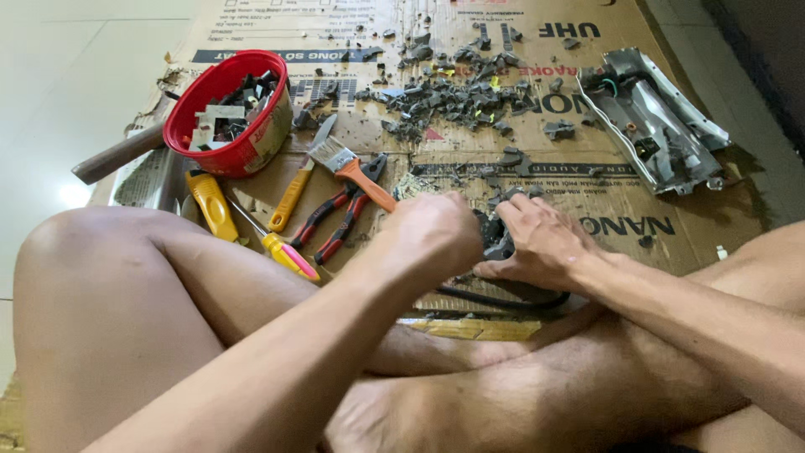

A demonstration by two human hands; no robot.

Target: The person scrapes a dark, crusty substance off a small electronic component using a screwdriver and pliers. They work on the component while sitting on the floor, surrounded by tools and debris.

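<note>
My left hand (pixel 432 235) is a closed fist pressed against a small dark plastic part (pixel 495 239), which sits between both hands above my crossed legs. My right hand (pixel 541 243) grips the same dark part from the right, fingers curled over it. A black cable (pixel 503 298) loops out from under the hands. The part itself is mostly hidden by the fingers.
Flattened cardboard (pixel 604 189) covers the floor. On it lie a red bowl (pixel 226 113) of scrap pieces, a paintbrush (pixel 356 172), red-handled pliers (pixel 340 218), yellow screwdrivers (pixel 281 247), a pile of dark broken bits (pixel 457 92) and a metal housing (pixel 658 122). A hammer handle (pixel 117 155) lies left.
</note>
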